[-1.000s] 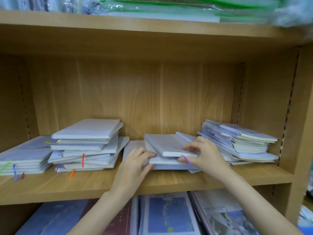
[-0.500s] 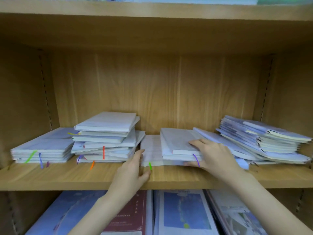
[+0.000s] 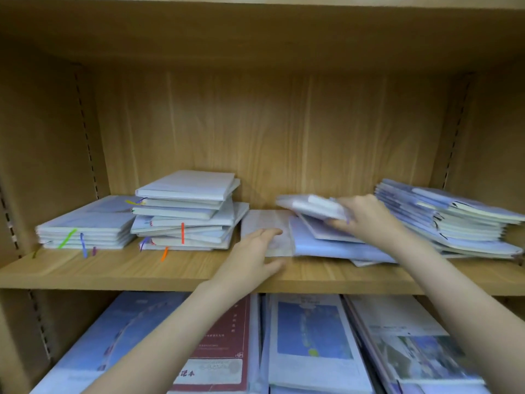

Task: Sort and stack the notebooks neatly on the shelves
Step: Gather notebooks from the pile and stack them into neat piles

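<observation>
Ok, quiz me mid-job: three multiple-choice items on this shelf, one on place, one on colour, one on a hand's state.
1. Where does the tallest notebook stack sit?
A. far right
B. second from left
C. lower shelf

2. What colour is the ribbon down that stack's front?
A. orange-red
B. black
C. white

3. What is the right hand doing?
A. hanging idle
B. lying flat on the shelf board
C. gripping a lifted, tilted notebook

Answers: B, it stands beside the leftmost low stack; A, a bright strip; C, fingers curl round its edge.

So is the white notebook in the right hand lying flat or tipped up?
Tipped up: the right hand holds the white notebook lifted and slanted above the middle pile.
</observation>
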Action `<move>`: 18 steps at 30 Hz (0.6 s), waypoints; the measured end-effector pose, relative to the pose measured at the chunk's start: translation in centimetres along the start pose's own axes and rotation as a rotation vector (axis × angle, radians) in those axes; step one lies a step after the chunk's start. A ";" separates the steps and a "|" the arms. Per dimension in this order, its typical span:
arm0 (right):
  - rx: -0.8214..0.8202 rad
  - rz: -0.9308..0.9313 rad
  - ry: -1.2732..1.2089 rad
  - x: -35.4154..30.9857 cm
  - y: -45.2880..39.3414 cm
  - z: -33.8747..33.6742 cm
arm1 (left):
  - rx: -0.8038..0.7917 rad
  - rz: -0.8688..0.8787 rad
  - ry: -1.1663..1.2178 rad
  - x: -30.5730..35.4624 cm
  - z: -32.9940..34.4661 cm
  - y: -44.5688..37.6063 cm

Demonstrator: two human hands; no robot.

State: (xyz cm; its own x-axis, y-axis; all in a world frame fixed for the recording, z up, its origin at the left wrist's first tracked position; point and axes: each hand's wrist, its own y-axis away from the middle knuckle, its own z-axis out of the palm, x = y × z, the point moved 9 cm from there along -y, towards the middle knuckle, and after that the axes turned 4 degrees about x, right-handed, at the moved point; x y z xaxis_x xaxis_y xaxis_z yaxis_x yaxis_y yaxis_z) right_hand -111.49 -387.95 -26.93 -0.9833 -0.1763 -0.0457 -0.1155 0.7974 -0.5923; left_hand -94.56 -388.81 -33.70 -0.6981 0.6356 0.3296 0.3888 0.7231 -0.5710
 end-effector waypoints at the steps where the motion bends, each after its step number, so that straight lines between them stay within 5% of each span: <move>1: 0.032 0.008 -0.084 0.7 -0.3 -1.1 | 0.006 0.004 0.025 0.5 0.1 -0.3; 10: 0.542 -0.136 -0.130 3.3 2.2 -9.8 | -0.101 0.262 -0.144 5.6 3.4 -3.0; 18: 0.546 -0.125 -0.060 4.9 4.3 -10.0 | 0.165 0.484 -0.544 8.1 4.0 -3.8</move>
State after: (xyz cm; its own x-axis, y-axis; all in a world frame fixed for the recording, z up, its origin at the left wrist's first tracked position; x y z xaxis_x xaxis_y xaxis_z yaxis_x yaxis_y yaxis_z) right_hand -118.21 -379.56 -21.66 -0.9553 -0.2954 0.0152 -0.1251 0.3571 -0.9257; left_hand -104.14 -387.48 -31.86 -0.6876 0.6180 -0.3812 0.6627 0.3194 -0.6774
